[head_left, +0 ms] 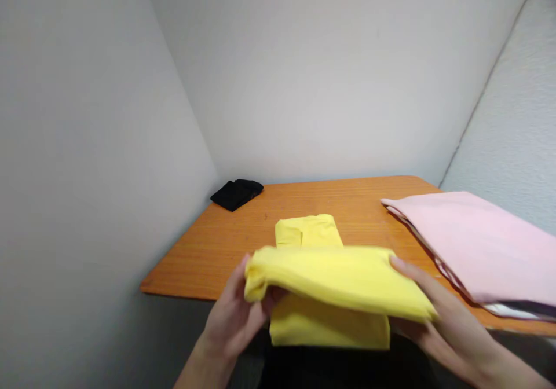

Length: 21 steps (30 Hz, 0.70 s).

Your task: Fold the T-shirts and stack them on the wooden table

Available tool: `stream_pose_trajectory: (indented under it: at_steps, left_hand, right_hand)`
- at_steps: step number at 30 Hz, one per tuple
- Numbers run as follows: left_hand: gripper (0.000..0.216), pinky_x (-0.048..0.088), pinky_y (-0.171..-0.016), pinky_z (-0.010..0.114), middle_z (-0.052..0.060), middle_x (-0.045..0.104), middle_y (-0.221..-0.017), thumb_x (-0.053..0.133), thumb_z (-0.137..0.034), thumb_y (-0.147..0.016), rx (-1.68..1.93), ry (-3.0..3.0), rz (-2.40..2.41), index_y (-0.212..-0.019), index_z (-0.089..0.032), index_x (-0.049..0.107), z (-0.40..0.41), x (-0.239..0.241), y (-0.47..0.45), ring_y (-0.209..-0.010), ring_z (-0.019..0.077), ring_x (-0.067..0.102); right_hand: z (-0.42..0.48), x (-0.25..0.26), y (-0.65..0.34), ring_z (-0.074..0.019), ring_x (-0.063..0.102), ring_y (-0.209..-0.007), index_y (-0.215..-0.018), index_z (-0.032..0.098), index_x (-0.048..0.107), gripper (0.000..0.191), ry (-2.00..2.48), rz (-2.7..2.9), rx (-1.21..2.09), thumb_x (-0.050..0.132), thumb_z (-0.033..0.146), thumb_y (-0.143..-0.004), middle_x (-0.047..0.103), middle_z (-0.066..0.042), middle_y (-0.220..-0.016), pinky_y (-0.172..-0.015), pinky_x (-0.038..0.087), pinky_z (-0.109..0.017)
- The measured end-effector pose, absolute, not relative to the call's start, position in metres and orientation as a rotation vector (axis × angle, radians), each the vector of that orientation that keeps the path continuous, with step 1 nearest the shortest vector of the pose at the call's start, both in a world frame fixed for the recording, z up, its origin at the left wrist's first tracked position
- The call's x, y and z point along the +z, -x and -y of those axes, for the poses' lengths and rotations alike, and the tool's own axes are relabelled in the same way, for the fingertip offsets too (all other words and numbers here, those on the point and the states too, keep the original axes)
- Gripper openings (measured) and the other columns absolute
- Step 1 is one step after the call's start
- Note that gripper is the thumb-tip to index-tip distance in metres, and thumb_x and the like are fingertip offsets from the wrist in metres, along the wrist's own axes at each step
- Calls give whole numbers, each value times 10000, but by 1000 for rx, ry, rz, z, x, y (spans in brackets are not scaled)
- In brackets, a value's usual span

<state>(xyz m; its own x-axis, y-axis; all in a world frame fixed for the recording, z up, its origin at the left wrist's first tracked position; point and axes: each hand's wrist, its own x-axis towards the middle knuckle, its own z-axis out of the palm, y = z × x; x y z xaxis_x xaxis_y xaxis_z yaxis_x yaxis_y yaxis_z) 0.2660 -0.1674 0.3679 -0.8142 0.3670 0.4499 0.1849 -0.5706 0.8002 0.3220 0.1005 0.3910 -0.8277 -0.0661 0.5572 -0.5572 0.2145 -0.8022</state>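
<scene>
A yellow folded cloth (321, 273), probably a garment, spans between my two hands near the front edge of the table. My left hand (238, 314) grips its left end, thumb on top and fingers underneath. At the right end my right hand (438, 314) holds it with the thumb on the upper face and the other fingers below. More of the yellow cloth lies flat on the table behind the raised part, and another part hangs below it over the front edge. The raised part is slightly blurred and hides the middle of the cloth.
The wooden table (200, 261) stands against white walls at the left and back. A folded black cloth (237, 194) lies at its back left corner. On the right rests a stack of folded cloths with a pink cloth (482, 244) on top.
</scene>
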Motion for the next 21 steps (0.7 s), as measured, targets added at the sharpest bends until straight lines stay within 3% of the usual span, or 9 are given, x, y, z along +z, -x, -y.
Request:
stream_pose_trajectory:
  at_steps: [2, 4, 6, 8, 10, 13, 17, 19, 21]
  left_hand:
    - [561, 485, -939, 412, 130, 641, -1226, 500, -630, -823, 2652, -1145, -1562, -1158, -189, 588, 164, 383, -249, -1152, 289, 595]
    - [501, 457, -946, 401, 145, 641, -1195, 539, -573, -820, 2644, -1188, -2152, -1126, -177, 562, 162, 387, -221, -1111, 269, 603]
    - [437, 460, -884, 377, 141, 670, -1087, 551, -556, -813, 2312, -925, -2894, -1026, -175, 573, 162, 383, -190, -1016, 262, 628]
    - [446, 466, -786, 369, 138, 692, -946, 455, -607, -844, 1840, -634, -3260, -867, -182, 587, 163, 377, -166, -912, 278, 648]
    - [521, 458, -707, 374, 148, 695, -836, 384, -664, -850, 1575, -530, -3276, -722, -193, 568, 159, 377, -153, -838, 307, 657]
    - [474, 459, -681, 389, 166, 699, -787, 546, -653, -758, 1522, -641, -3157, -659, -190, 580, 144, 388, -148, -808, 348, 658]
    - [314, 504, -742, 345, 133, 724, -987, 548, -407, -787, 1667, -937, -2880, -945, -162, 665, 111, 412, -146, -897, 282, 674]
    - [357, 525, -727, 306, 117, 709, -1068, 514, -343, -801, 1865, -1045, -2565, -1085, -153, 619, 90, 430, -151, -886, 231, 682]
    - [365, 531, -656, 269, 120, 700, -1054, 554, -320, -788, 2059, -1110, -2260, -1105, -139, 577, 68, 456, -163, -812, 195, 679]
  right_hand:
    - [-98, 412, -318, -268, 629, -955, -1131, 232, 632, 569, -627, 2078, 1664, 318, 663, -932, 648, -107, -1092, -745, 529, -386]
    - [-104, 418, -307, -253, 610, -893, -1045, 217, 624, 498, -577, 2201, 1350, 392, 637, -914, 650, -93, -1011, -748, 494, -384]
    - [-116, 407, -293, -249, 568, -790, -847, 200, 611, 444, -383, 2340, 822, 433, 603, -905, 626, -81, -832, -730, 446, -400]
    - [-128, 385, -280, -265, 523, -741, -691, 198, 552, 473, -169, 2364, 379, 424, 602, -902, 570, -81, -708, -731, 406, -434]
    - [-134, 366, -274, -291, 509, -774, -665, 196, 530, 459, -67, 2338, 162, 466, 598, -876, 562, -96, -714, -750, 391, -454]
    - [-127, 356, -277, -274, 516, -769, -686, 188, 523, 394, -168, 2349, 232, 545, 550, -838, 576, -101, -756, -717, 411, -405]
    - [-125, 378, -290, -204, 541, -706, -722, 191, 538, 289, -276, 2341, 498, 593, 452, -835, 594, -54, -717, -646, 433, -293]
    - [-136, 400, -301, -183, 554, -693, -789, 192, 564, 242, -224, 2324, 513, 570, 424, -857, 610, -35, -731, -626, 440, -263]
    - [-153, 430, -318, -160, 566, -672, -871, 180, 580, 238, -187, 2275, 571, 527, 411, -886, 628, -28, -769, -614, 446, -244]
